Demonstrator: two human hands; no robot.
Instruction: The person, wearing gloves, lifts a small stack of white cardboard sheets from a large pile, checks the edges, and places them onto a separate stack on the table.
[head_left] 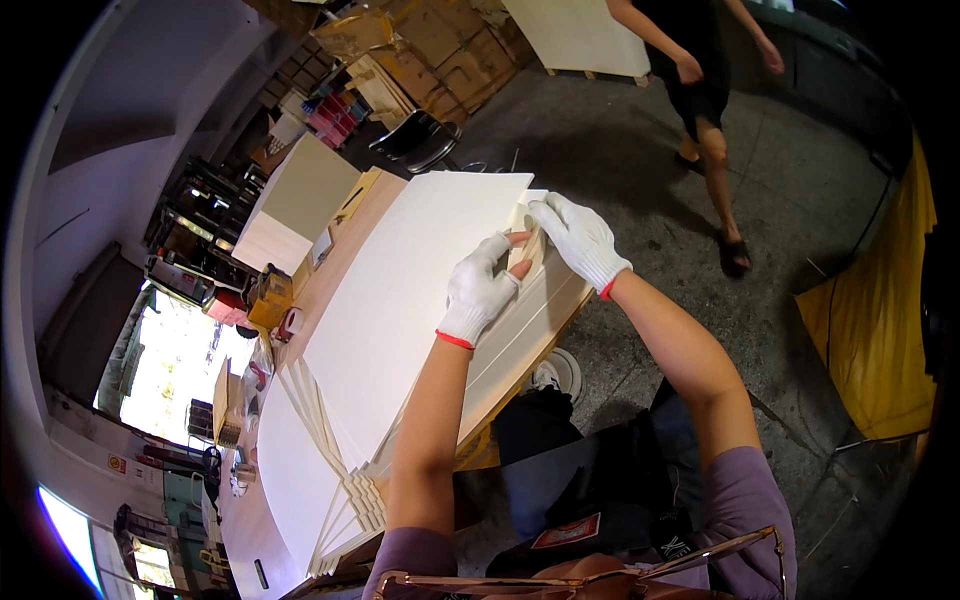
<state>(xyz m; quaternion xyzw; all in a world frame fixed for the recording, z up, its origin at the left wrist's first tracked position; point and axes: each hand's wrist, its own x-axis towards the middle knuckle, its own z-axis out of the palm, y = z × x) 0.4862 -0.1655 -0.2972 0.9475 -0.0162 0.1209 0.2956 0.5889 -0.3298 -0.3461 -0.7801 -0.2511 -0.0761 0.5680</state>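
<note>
Both my hands wear white knitted gloves with red cuffs. My left hand (480, 290) has a bare thumb and fingertip, which close against a small group of pale strips (537, 252) near the board's right corner. Over the far end of those strips curl the gloved fingers of my right hand (580, 240). Beneath lies a large flat white board (400, 270), its long edge beside my left hand. More thin white boards (350, 510) are fanned out at the near left. What the fingertips of the right hand touch is partly hidden.
A wooden worktable (320, 285) carries the boards, a pale box (300, 200), a tape roll (289, 324) and small items. A black chair (420, 140) stands beyond it. Another person (700, 100) walks at the far right. Yellow sheeting (870, 310) hangs at right; cardboard boxes (440, 50) are stacked behind.
</note>
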